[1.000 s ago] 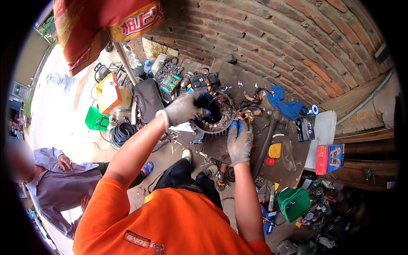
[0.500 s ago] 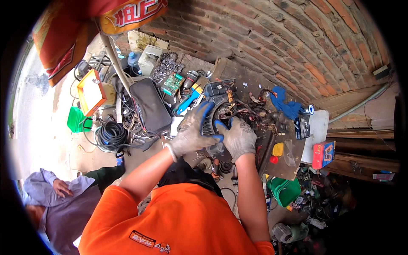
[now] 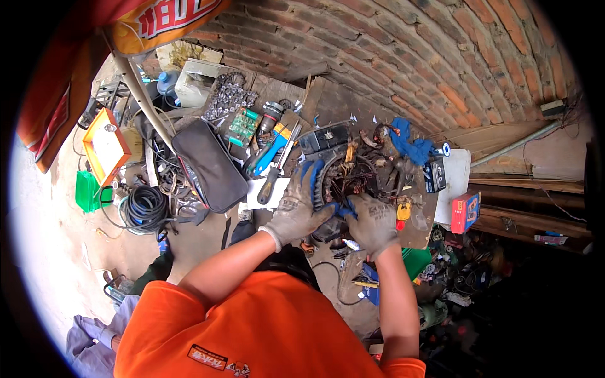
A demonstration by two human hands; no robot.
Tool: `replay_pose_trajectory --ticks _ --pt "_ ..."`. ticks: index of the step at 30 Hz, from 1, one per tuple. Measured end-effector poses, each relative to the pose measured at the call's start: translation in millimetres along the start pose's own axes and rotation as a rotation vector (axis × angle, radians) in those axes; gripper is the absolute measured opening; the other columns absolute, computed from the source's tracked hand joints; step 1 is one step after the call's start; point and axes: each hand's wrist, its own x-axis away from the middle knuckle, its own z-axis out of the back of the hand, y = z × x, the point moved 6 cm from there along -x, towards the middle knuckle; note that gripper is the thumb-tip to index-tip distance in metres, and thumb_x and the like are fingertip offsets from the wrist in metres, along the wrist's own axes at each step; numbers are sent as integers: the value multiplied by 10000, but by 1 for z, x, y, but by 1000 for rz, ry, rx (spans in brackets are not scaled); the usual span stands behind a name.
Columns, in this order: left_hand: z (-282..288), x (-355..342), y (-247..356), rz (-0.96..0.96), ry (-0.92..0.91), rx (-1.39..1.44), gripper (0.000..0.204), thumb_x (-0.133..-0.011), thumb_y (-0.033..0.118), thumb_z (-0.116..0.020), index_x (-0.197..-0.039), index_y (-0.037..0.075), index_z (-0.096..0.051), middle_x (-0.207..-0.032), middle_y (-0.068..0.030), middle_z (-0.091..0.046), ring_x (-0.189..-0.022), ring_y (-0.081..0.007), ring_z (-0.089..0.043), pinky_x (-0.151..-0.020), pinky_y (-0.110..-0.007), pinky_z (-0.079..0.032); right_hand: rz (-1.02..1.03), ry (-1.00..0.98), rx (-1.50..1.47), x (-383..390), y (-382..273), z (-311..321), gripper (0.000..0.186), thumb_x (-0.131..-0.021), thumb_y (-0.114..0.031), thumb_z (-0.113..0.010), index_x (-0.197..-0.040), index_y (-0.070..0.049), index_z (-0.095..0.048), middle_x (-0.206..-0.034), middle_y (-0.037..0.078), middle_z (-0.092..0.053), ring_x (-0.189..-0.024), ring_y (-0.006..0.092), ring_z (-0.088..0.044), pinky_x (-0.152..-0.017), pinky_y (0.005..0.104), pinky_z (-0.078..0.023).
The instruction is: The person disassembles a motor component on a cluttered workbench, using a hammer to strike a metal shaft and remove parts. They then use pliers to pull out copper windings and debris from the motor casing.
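A round, dark, ribbed housing (image 3: 320, 184) sits at the table's near edge with tangled reddish-brown wires (image 3: 356, 179) inside it, resembling an opened motor. My left hand (image 3: 296, 208), in a grey glove with blue fingertips, grips its left side: fingers along the ribbed rim, thumb across the near side. My right hand (image 3: 373, 223), gloved alike, is closed at the near right rim, fingertips bent in close to the left thumb. Whatever its fingers pinch is hidden. Left of the housing lie a screwdriver (image 3: 271, 184) and a blue-handled tool (image 3: 272, 151).
A black zip bag (image 3: 210, 165), a green circuit board (image 3: 244, 128) and a pile of metal parts (image 3: 230, 96) lie left. To the right are a blue cloth (image 3: 409, 142) and a red box (image 3: 465, 212). A pole (image 3: 144, 97) rises at left; a brick wall (image 3: 403, 57) stands behind.
My right hand has moved right and nearer me, its fingers curling in. My left hand has slid up the housing's left side. The view has shifted, and the person at lower left is mostly out of frame.
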Motion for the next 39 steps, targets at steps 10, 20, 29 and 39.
replay_pose_trajectory --ticks 10,20,29,39 --pt "7 -1 3 13 -6 -5 954 -797 336 -755 -1500 -8 -208 -1566 -292 -126 -1453 -453 -158 -1187 -454 -187 -174 2 -127 -11 2 39 353 -821 -253 -643 -1127 -79 -672 -1070 181 -684 -986 377 -656 -863 457 -515" --pt "22 -13 28 -71 98 -191 914 -712 223 -744 -1498 86 -299 -1407 -273 -329 -1307 -454 -375 -1098 -482 -356 -77 -138 -644 -38 10 -3 401 -840 -327 -688 -1084 -12 -641 -1028 196 -682 -968 364 -648 -793 397 -485" --pt "19 -13 24 36 50 -114 894 -739 251 -759 -1498 111 -309 -1484 -309 -204 -1383 -474 -286 -1135 -484 -304 -57 156 -283 -28 -6 1 292 -811 -315 -653 -912 -44 -688 -871 198 -687 -845 395 -658 -749 472 -512" --pt "42 -16 55 -23 -29 -273 943 -704 496 -812 -1413 2 -434 -1325 -292 -504 -1218 -430 -520 -1033 -464 -424 246 -262 -1675 -43 9 -34 254 -992 -188 -545 -1114 27 -605 -980 92 -681 -881 170 -653 -777 270 -523"
